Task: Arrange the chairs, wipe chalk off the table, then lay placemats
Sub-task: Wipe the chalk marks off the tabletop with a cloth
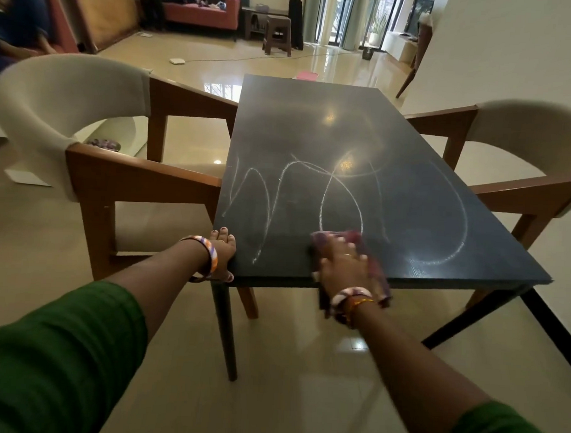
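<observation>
left hand (223, 246) grips near-left corner of table (314, 126). right hand (346, 263) presses cloth (371, 252) flat at near edge; blurred, fingers seemingly straight. chalk (331, 192) loops beyond cloth. chair (94, 136) left, chair (525, 154) right.

Dark table (363, 138), chalk scrawls (311, 197) across it. My right hand (344, 263) presses a purple cloth (352, 239) flat; my left hand (222, 251) grips the near corner. Chair (94, 132) left, second chair (522, 154) right.
</observation>
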The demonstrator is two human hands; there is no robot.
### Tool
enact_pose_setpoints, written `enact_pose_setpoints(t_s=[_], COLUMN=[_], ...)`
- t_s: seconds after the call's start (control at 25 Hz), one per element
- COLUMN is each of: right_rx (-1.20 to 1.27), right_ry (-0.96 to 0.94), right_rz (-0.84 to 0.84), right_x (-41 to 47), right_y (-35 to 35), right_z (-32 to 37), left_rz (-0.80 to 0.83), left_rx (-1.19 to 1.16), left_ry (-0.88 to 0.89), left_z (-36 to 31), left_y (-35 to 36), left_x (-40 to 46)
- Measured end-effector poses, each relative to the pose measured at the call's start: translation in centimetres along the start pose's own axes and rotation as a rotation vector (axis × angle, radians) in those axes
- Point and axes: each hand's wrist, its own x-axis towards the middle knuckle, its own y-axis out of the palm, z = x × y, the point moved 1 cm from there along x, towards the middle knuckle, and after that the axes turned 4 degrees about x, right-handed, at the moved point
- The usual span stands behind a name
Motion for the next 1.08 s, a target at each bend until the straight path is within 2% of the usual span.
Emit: enact_pose_setpoints(t_s=[0.12, 0.2, 0.28, 0.4, 0.52, 0.56, 0.64, 0.76, 0.84, 0.96, 1.08], right_rx=[0.037, -0.074, -0.149, -0.194, -0.197, -0.209, -0.164, -0.043, -0.051, -0.134, -0.218], right_ry=[-0.37, -0.431, -0.336, -0.039, 0.169, 0.15, -0.045, -0.411, -0.502, -0.44, -0.176], right_rz=[0.229, 0.278, 0.24, 0.128, -0.032, -0.057, -0.014, 0.241, 0.343, 0.285, 0.099], right_x=[-2.0, -1.2, 0.3, 1.3, 0.5, 0.1, -0.9, -3.0, -2.9, -0.4, 0.7], right_y=[3.0, 2.6, 1.0, -2.8, -3.8, -3.1, -0.5, 3.6, 3.8, 1.0, -3.8], right_z=[5.3, 3.3, -1.5, -9.7, -11.3, -9.7, -4.2, 4.3, 5.2, -1.1, -9.2], left_rz=[0.006, -0.003, -0.004, 0.003, 0.012, 0.023, 0.045, 0.041, 0.03, 0.023, -0.01], left_rx=[0.052, 0.071, 0.071, 0.022, 0.024, 0.039, 0.079, 0.126, 0.129, 0.066, 0.007], left_ry=[-0.032, -0.035, -0.023, 0.01, 0.026, 0.023, 0.007, -0.013, -0.02, -0.005, 0.028], left_z=[-0.6, -0.8, -0.5, 0.1, 0.4, 0.3, 0.1, -0.1, -0.2, -0.1, 0.3], left_y=[-0.4, -0.6, -0.4, 0.1, 0.0, -0.2, -0.8, -1.0, -0.8, -0.7, -0.3], left_x=[-0.5, -0.7, -0.6, -0.5, -0.3, -0.2, 0.0, 0.0, 0.0, -0.1, -0.2])
